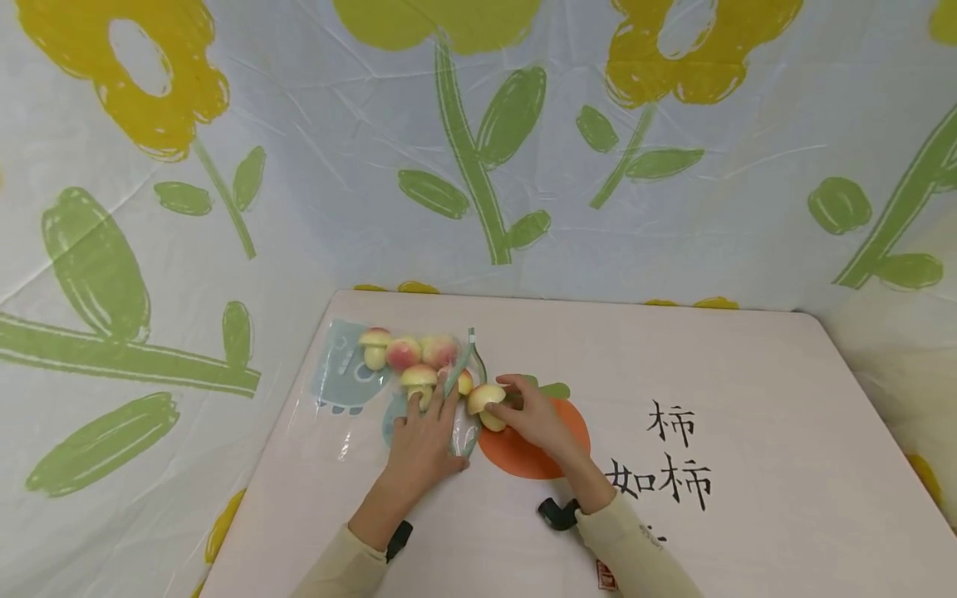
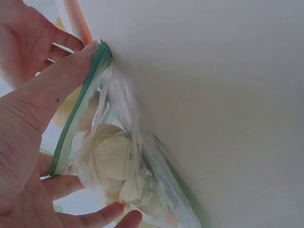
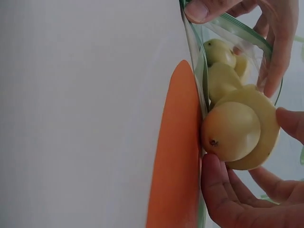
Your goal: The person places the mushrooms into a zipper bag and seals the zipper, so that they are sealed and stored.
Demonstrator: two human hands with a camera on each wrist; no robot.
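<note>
A toy mushroom [image 1: 488, 402] with a pale cap and stem is pinched between the thumb and fingers of my right hand [image 1: 540, 422]. In the right wrist view this mushroom [image 3: 232, 130] is at the mouth of a clear zip bag [image 2: 128, 95]. My left hand [image 1: 420, 448] holds the bag's mouth apart, its thumb at one end of the green zip strip [image 2: 76, 111] and its fingers spread by the other. Several more toy mushrooms [image 1: 404, 353], yellow with pinkish caps, lie inside the bag. Some are partly hidden by the left hand.
The bag lies at the back left of a pale table mat [image 1: 598, 357]. An orange persimmon print [image 1: 534, 453] is under the right hand, with black characters [image 1: 676, 453] to its right. A flower-printed curtain [image 1: 299, 166] hangs behind and to the left.
</note>
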